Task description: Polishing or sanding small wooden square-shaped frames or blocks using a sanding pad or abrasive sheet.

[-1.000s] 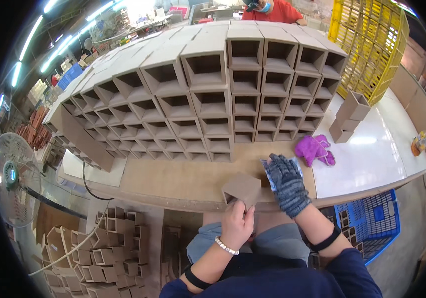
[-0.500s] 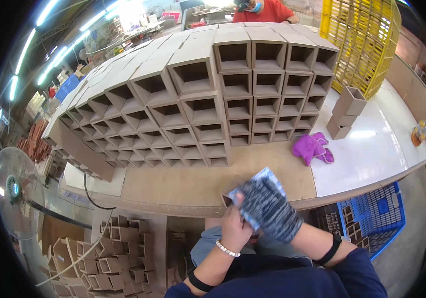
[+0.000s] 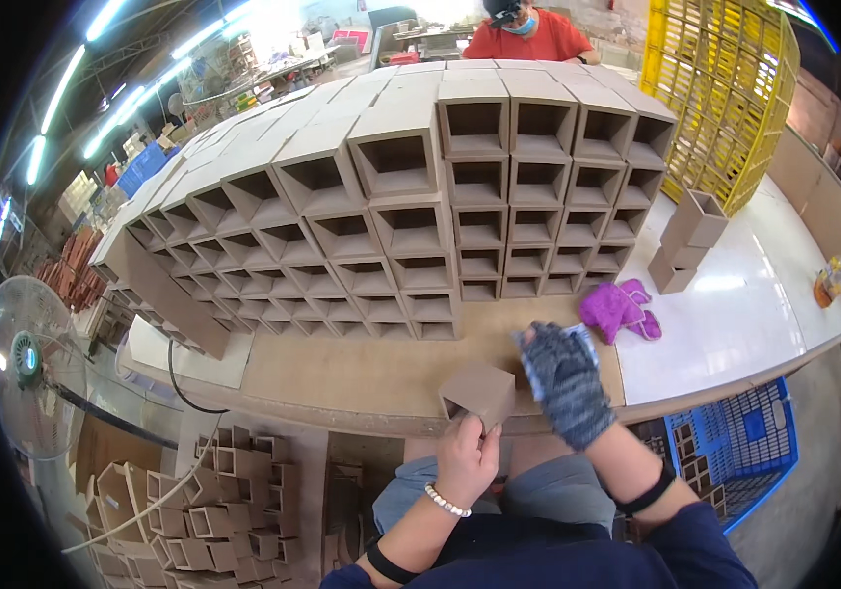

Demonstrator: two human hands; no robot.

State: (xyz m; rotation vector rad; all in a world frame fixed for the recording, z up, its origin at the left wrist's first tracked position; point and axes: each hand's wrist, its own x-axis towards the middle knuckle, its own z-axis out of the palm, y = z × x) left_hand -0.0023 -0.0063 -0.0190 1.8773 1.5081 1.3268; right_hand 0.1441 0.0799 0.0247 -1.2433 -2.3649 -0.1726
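My left hand (image 3: pixel 466 463) pinches the lower edge of a small brown square box (image 3: pixel 480 391) at the front edge of the table. The box is tilted, with its dark opening partly showing toward me. My right hand (image 3: pixel 570 388), in a dark grey knitted glove, is just to the right of the box and apart from it. It grips a flat blue-and-white patterned piece (image 3: pixel 529 375), whose edges stick out around the glove; its material is unclear. Ahead stands a large stack of similar brown boxes (image 3: pixel 347 236), their open ends facing me.
A purple cloth (image 3: pixel 619 310) lies right of the stack. Beyond it are a few loose boxes (image 3: pixel 692 221), a yellow crate (image 3: pixel 720 108) and a bottle (image 3: pixel 834 279). A blue crate (image 3: pixel 769 437) and piled boxes (image 3: pixel 214 520) sit below. A fan (image 3: pixel 26 353) stands left; a person (image 3: pixel 528 37) is behind.
My right hand has moved off the box, up and to the right, with the patterned piece still in it. The box, covered before, now shows in my left hand.
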